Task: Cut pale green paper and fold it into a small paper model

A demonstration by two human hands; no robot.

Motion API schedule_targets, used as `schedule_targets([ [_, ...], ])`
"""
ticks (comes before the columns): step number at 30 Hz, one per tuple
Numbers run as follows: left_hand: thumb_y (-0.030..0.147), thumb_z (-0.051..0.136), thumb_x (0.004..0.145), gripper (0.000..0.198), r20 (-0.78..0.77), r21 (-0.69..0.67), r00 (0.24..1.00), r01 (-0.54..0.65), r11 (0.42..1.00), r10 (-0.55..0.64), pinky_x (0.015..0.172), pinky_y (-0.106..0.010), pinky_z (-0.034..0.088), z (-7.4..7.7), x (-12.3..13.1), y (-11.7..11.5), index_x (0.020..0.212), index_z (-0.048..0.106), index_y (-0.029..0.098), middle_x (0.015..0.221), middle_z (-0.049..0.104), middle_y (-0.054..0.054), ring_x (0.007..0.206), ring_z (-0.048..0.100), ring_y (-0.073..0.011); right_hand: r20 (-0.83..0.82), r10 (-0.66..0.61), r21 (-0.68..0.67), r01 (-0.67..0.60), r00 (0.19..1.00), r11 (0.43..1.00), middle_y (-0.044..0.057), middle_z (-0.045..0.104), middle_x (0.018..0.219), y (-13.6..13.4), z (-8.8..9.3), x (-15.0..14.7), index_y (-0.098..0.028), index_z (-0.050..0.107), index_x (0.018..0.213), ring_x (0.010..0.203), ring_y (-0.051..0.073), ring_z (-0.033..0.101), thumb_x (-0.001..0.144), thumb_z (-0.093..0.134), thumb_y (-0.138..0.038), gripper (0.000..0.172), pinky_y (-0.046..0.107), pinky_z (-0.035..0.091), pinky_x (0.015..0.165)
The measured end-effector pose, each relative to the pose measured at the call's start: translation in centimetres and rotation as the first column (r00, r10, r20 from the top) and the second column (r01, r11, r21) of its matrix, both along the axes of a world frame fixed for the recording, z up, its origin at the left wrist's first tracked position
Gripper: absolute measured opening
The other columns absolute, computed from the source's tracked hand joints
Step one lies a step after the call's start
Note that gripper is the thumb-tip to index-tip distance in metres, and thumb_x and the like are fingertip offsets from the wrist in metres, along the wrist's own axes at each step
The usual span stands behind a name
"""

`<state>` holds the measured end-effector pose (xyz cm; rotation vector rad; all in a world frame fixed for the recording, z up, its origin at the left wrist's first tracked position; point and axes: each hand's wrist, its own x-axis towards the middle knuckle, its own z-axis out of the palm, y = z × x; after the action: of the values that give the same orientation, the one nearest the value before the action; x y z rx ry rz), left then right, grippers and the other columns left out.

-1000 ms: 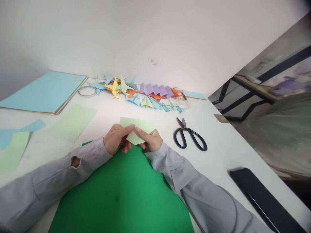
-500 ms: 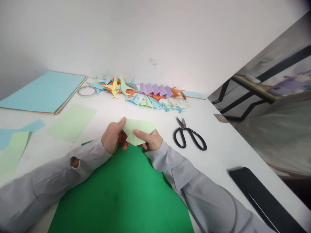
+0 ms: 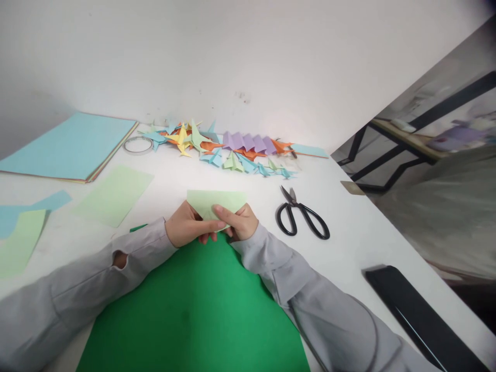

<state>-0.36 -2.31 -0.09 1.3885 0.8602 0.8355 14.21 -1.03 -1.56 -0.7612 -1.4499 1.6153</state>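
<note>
A partly folded piece of light green paper (image 3: 211,199) is held over the far end of the green sheet (image 3: 194,305). My left hand (image 3: 191,225) grips its lower left part, the thumb lying across the lower folds. From the other side my right hand (image 3: 240,222) pinches the paper, its thumb on the front near the middle. Both thumbs nearly meet, and they cover most of the folded lower tip. Behind the paper the remaining fingers are mostly hidden.
Black-handled scissors (image 3: 296,212) lie to the right, a black case-like object (image 3: 418,315) nearer me. Colourful folded paper figures (image 3: 194,138) line the wall. At left are a stack of coloured paper (image 3: 77,144), a tape roll (image 3: 138,145) and a loose light green sheet (image 3: 116,194).
My left thumb has moved from the paper's upper left corner down and right onto the lower folds. The right hand stays nearly in place.
</note>
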Motion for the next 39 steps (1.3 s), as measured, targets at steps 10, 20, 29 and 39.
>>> schedule_targets([
  [10, 0.029, 0.070, 0.063, 0.022, -0.040, -0.026, 0.997, 0.065, 0.998, -0.066, 0.033, -0.017, 0.040, 0.1, -0.1, -0.1, 0.060, 0.058, 0.012, 0.039, 0.053, 0.003, 0.033, 0.048, -0.0079, 0.011, 0.182, 0.133, -0.182, 0.983, 0.974, 0.004, 0.059, 0.044, 0.0, 0.7, -0.1, -0.013, 0.063, 0.055, 0.033, 0.008, 0.045, 0.082, 0.049, -0.046, 0.045, 0.020, 0.025, 0.028],
  [20, 0.033, 0.068, 0.067, 0.027, -0.011, -0.053, 0.992, 0.122, 0.991, -0.123, 0.037, -0.017, 0.041, 0.5, -0.3, 0.1, 0.053, 0.061, 0.011, 0.048, 0.061, -0.001, 0.037, 0.052, -0.0075, 0.054, -0.017, 0.037, 0.015, 0.998, 0.999, -0.002, 0.049, 0.036, 0.3, 0.0, 0.1, -0.014, 0.058, 0.052, 0.028, 0.006, 0.036, 0.073, 0.052, -0.061, 0.051, 0.020, 0.023, 0.028],
  [29, 0.038, 0.071, 0.062, 0.034, 0.047, -0.075, 0.999, -0.008, 0.997, 0.012, 0.035, -0.018, 0.036, -0.1, -0.2, 0.4, 0.045, 0.057, 0.013, 0.037, 0.053, 0.001, 0.033, 0.048, -0.0081, 0.166, -0.076, 0.005, 0.076, 0.983, 0.997, -0.004, 0.035, 0.024, 0.5, -0.3, 0.2, -0.017, 0.045, 0.030, 0.028, 0.005, 0.033, 0.064, 0.058, -0.063, 0.059, 0.023, 0.026, 0.036],
  [39, 0.039, 0.070, 0.063, 0.038, 0.010, -0.089, 0.998, -0.057, 0.994, 0.058, 0.034, -0.019, 0.034, 0.2, 0.0, 0.3, 0.040, 0.054, 0.013, 0.035, 0.051, 0.001, 0.030, 0.045, -0.0069, 0.051, -0.132, -0.098, 0.137, 0.990, 0.986, -0.006, 0.032, 0.024, 0.3, 0.1, -0.1, -0.018, 0.044, 0.033, 0.026, 0.004, 0.028, 0.056, 0.065, -0.063, 0.056, 0.022, 0.017, 0.033],
])
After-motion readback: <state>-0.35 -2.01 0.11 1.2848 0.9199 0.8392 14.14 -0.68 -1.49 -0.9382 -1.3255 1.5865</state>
